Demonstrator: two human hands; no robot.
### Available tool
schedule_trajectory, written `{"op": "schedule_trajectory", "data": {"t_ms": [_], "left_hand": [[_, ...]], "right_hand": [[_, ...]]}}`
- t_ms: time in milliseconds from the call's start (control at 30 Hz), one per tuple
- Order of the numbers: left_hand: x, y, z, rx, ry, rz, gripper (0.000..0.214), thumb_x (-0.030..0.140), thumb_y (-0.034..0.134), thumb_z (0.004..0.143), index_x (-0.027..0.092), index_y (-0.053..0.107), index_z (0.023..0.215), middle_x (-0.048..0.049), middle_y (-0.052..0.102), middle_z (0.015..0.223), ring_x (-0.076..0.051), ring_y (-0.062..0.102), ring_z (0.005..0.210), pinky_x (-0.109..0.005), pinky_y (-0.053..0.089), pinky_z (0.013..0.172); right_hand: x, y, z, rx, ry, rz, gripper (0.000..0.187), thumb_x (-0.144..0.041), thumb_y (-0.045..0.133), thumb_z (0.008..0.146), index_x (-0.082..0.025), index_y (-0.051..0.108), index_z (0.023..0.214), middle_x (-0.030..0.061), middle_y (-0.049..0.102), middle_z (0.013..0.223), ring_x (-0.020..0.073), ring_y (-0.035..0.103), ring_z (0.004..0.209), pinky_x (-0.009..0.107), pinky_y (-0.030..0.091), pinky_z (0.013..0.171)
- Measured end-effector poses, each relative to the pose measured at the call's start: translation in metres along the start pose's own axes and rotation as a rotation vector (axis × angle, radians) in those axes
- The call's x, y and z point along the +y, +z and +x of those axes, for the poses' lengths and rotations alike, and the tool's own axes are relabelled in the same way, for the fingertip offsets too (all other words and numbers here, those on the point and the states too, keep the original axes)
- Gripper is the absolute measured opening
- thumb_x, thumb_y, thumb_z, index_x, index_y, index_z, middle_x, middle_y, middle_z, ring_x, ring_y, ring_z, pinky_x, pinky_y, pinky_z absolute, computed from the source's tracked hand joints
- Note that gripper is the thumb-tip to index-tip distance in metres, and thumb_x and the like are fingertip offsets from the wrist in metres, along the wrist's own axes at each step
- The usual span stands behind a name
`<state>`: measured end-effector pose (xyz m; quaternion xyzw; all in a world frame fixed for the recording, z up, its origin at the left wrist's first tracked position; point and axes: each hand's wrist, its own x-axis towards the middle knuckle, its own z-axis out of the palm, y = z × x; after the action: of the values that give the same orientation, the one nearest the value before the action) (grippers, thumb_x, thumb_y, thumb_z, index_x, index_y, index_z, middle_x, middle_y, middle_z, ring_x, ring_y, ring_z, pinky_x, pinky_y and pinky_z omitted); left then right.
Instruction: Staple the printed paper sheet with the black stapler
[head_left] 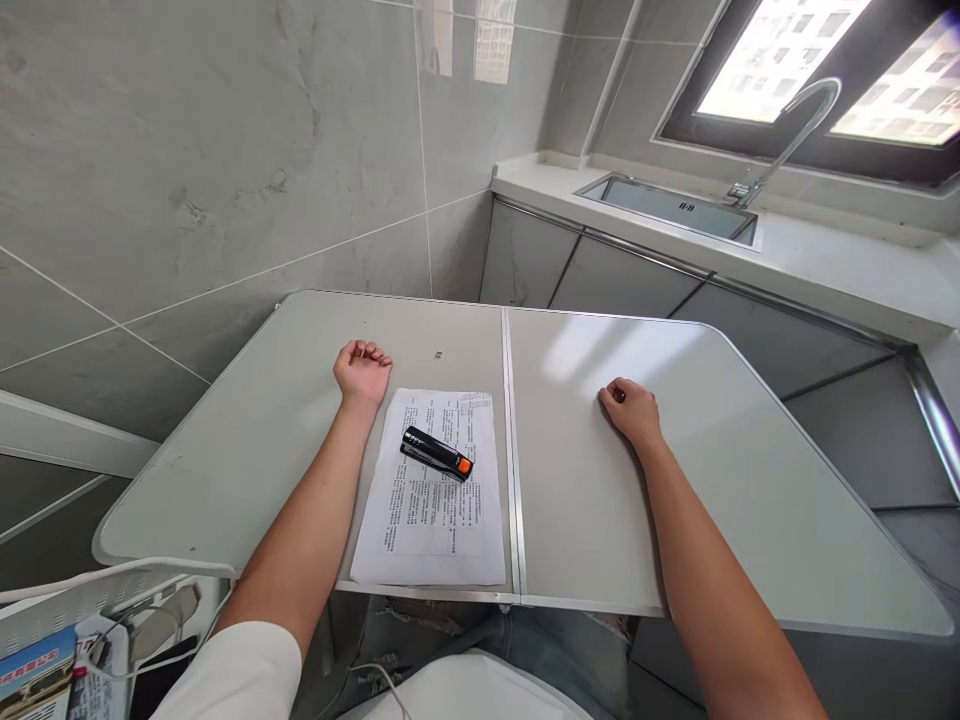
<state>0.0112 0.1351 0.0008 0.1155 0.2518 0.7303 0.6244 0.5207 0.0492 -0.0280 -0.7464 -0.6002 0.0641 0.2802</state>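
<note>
My left hand [362, 369] rests on the grey folding table [675, 470], palm up with the fingers curled in loosely, nothing in it. It lies just beyond the top left corner of a printed sheet of paper [435, 510]. A black stapler [436, 453] with an orange end lies across the upper half of that sheet. My right hand [631, 409] rests on the right half of the table, knuckles up, fingers curled under in a loose fist, holding nothing that I can see.
A metal seam [512, 450] divides the tabletop in two. A tiled wall stands behind it. A counter with a sink [667, 205] and a curved tap [787, 140] runs at the back right. A wire rack with booklets and a white cable [90, 640] sits at the lower left.
</note>
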Motion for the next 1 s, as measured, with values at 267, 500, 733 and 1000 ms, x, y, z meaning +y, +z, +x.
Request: {"op": "schedule_trajectory", "data": {"t_ms": [267, 500, 733, 1000], "left_hand": [[-0.0005, -0.0002, 0.0002, -0.005, -0.001, -0.002, 0.018, 0.025, 0.059, 0.087, 0.021, 0.047, 0.074, 0.0001, 0.052, 0.071, -0.012, 0.051, 0.057, -0.028, 0.042, 0.055], [-0.0006, -0.0003, 0.0006, -0.01, -0.003, 0.014, 0.019, 0.026, 0.059, 0.087, 0.021, 0.046, 0.075, 0.0008, 0.052, 0.071, -0.011, 0.051, 0.056, -0.028, 0.042, 0.055], [-0.0009, -0.0012, 0.0012, -0.021, -0.001, 0.027, 0.02, 0.028, 0.061, 0.087, 0.021, 0.047, 0.074, 0.0002, 0.053, 0.071, -0.012, 0.051, 0.057, -0.027, 0.043, 0.056], [-0.0011, 0.0002, 0.0003, -0.009, 0.003, 0.03, 0.024, 0.03, 0.064, 0.087, 0.021, 0.047, 0.073, 0.0, 0.053, 0.07, -0.012, 0.052, 0.055, -0.027, 0.043, 0.055]], "right_hand": [[-0.0006, 0.0017, 0.0002, -0.003, -0.001, -0.009, 0.021, -0.039, 0.055, 0.083, -0.023, 0.051, 0.069, 0.0021, 0.06, 0.071, 0.0189, 0.051, 0.069, 0.032, 0.035, 0.068], [-0.0006, 0.0005, 0.0, -0.008, 0.008, -0.007, 0.022, -0.041, 0.055, 0.082, -0.023, 0.05, 0.069, 0.0027, 0.061, 0.072, 0.0195, 0.051, 0.069, 0.033, 0.035, 0.068], [-0.0023, -0.0001, -0.0008, -0.015, 0.022, 0.0, 0.022, -0.04, 0.055, 0.082, -0.023, 0.051, 0.069, 0.0034, 0.063, 0.074, 0.02, 0.051, 0.07, 0.033, 0.035, 0.067], [-0.004, -0.0017, -0.0009, -0.017, 0.009, 0.008, 0.021, -0.04, 0.055, 0.081, -0.024, 0.05, 0.068, 0.0025, 0.06, 0.07, 0.0195, 0.05, 0.069, 0.033, 0.036, 0.068]]}}
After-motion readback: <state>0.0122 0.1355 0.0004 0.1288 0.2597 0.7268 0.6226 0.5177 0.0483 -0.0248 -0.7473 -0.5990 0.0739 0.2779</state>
